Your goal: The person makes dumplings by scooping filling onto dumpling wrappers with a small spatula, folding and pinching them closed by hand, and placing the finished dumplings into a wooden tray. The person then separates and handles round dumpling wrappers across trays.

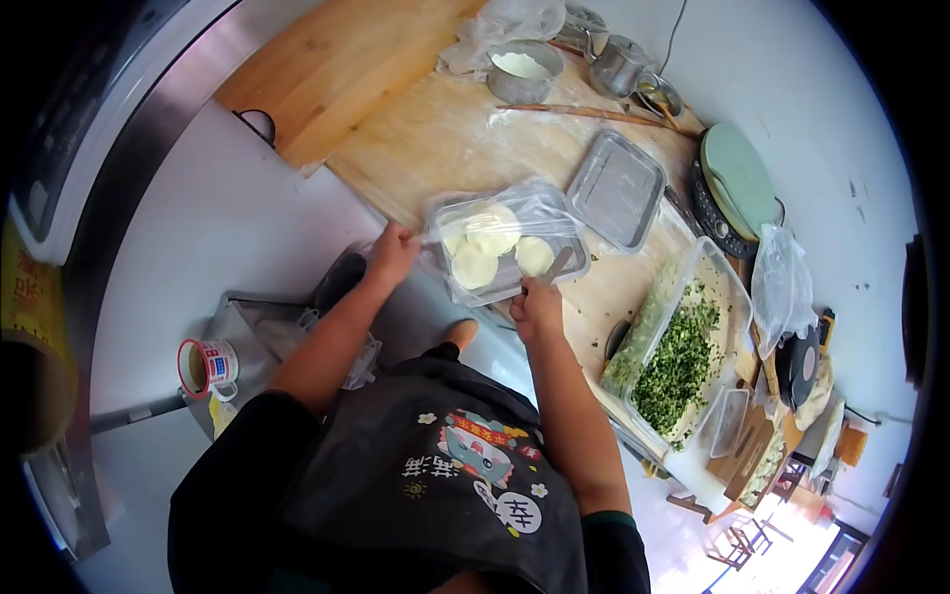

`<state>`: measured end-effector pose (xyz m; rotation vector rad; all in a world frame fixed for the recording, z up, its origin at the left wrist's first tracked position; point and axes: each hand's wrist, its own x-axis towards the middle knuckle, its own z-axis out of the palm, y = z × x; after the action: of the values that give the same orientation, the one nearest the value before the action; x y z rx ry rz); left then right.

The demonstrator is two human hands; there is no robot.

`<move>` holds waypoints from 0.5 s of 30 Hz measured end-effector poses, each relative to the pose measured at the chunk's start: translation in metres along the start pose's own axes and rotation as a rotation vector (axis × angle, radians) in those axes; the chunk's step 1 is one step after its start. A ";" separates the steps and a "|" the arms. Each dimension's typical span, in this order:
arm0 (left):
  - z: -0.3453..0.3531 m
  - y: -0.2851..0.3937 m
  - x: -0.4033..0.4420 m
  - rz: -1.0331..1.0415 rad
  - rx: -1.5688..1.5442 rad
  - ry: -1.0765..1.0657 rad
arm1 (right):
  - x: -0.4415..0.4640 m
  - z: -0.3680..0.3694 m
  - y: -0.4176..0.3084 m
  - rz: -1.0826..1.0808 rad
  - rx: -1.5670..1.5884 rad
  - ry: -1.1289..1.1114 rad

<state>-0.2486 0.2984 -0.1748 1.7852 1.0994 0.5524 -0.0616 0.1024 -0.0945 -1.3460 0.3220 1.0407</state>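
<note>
A metal tray (572, 226) at the table's front edge holds several pale round dough pieces (475, 265). Clear plastic film (450, 234) lies over part of it, stretched toward my left hand (394, 253), whose fingers are closed on the film's edge at the tray's left side. My right hand (537, 309) is closed at the tray's near right edge. From it a narrow, flat grey blade (561, 261) points up over the tray, beside one dough round; its handle is hidden in my fingers.
A second metal tray (618, 188) lies behind on the floured wooden table (416, 139). Chopped greens fill a clear tub (683, 366) at right. Beyond are a rolling pin (594, 115), a flour pot (524, 87), a metal kettle (619, 67) and a green-lidded electric griddle (740, 183). An enamel mug (208, 366) stands lower left.
</note>
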 end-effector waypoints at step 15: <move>-0.008 0.136 -0.027 -0.148 -0.401 -0.189 | -0.029 -0.004 -0.018 -0.232 0.210 0.058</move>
<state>-0.2081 0.2570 -0.0491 1.3659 0.9081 0.4657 -0.0622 0.0892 -0.0634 -1.1932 0.3016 0.7547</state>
